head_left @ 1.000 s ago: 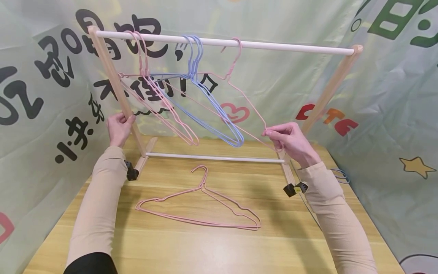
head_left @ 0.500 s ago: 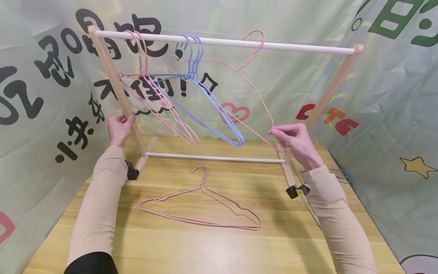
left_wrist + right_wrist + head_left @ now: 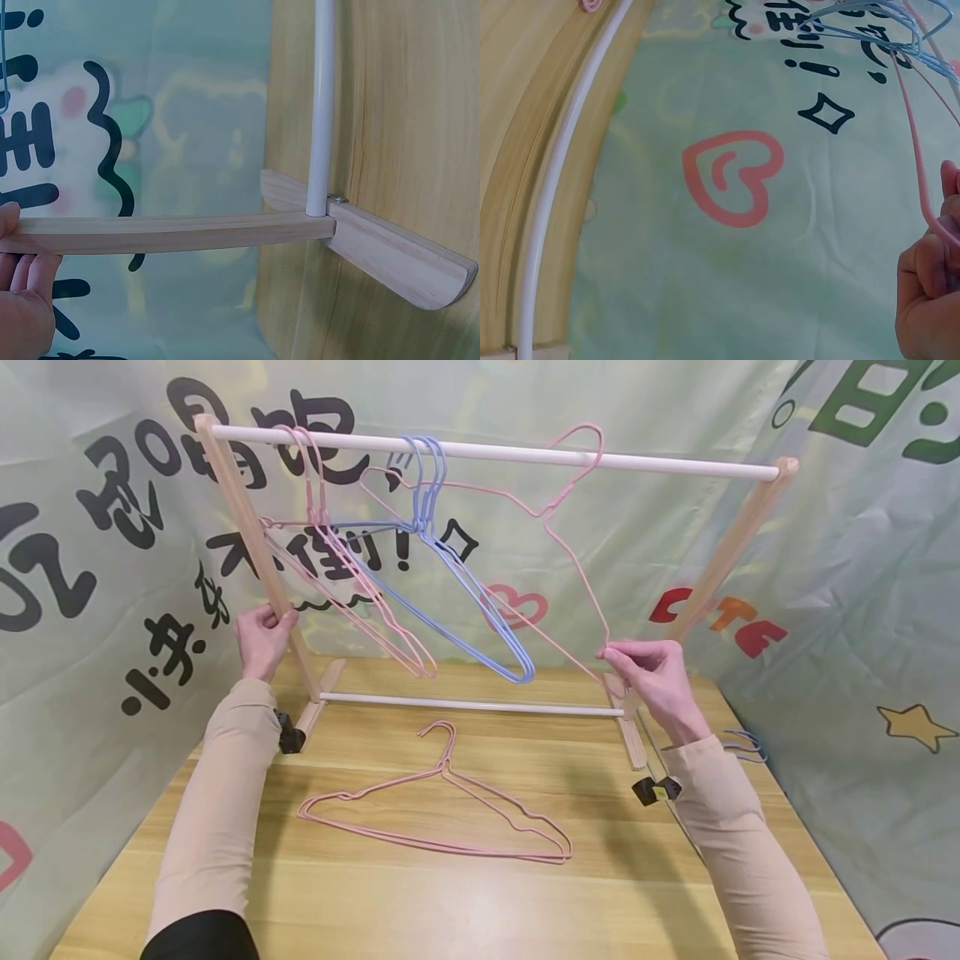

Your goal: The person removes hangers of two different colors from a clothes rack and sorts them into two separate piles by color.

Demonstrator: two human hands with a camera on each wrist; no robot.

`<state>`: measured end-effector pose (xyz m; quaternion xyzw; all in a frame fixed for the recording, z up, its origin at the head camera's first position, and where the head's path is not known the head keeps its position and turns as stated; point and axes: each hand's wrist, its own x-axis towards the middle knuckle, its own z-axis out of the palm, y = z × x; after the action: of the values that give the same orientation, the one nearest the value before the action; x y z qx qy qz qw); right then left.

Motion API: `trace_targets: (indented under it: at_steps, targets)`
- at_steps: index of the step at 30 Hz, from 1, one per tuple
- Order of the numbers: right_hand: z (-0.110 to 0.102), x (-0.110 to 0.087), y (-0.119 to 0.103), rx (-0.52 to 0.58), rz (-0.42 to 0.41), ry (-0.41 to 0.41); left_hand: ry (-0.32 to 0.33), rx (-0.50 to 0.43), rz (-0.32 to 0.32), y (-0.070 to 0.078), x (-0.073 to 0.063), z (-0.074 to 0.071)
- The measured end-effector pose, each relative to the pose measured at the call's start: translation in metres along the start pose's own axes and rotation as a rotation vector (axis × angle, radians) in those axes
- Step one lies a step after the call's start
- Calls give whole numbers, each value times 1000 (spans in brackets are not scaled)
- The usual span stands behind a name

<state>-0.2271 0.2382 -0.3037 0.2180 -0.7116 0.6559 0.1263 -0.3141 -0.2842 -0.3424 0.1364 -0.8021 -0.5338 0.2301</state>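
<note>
My right hand (image 3: 660, 681) pinches the lower right corner of a pink wire hanger (image 3: 561, 496). This hanger is tilted, its hook arching above the white top bar (image 3: 675, 462); whether the hook touches the bar I cannot tell. In the right wrist view, the fingers curl at the bend of the pink wire (image 3: 918, 172). My left hand (image 3: 262, 643) grips the rack's left wooden post (image 3: 246, 527), also seen in the left wrist view (image 3: 165, 234). Farther left on the bar hang several blue hangers (image 3: 423, 510) and two pink hangers (image 3: 310, 510).
Pink hangers (image 3: 445, 767) lie overlapped on the wooden table (image 3: 420, 910) before the rack. The rack's lower white bar (image 3: 465, 704) joins its wooden feet. Blue wire (image 3: 750, 747) shows behind my right forearm. A printed cloth (image 3: 862, 635) stands around the table.
My right hand has moved to the right with the pink hanger. The hanger's hook has shifted right along the bar and risen above it. My left hand stays on the post.
</note>
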Motion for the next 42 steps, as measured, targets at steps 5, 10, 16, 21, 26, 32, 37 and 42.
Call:
trace_targets:
  at_steps: [5, 10, 16, 21, 26, 32, 37, 42]
  targets:
    - [-3, -3, 0, -28, -28, 19, 4, -1, 0, 0, 1, 0]
    - [-4, -6, 0, -45, -30, 21, 14, -3, 9, 0, -1, 0]
    - [-5, -12, 2, -50, -37, 32, 18, 4, 12, 0, -1, 0]
    - [-6, -19, 7, -70, -35, 46, 22, 11, 17, 0, -2, 0]
    - [-9, -28, 16, -90, -39, 62, 24, 4, 28, 0, -3, 0]
    - [-10, -42, 31, -105, -44, 96, 23, 7, 28, 1, -3, 1]
    - [-12, -54, 42, -94, -39, 127, 17, 8, 22, 1, -3, 1]
    - [-15, -63, 50, -136, 36, 136, 20, 4, 5, 1, -2, 1]
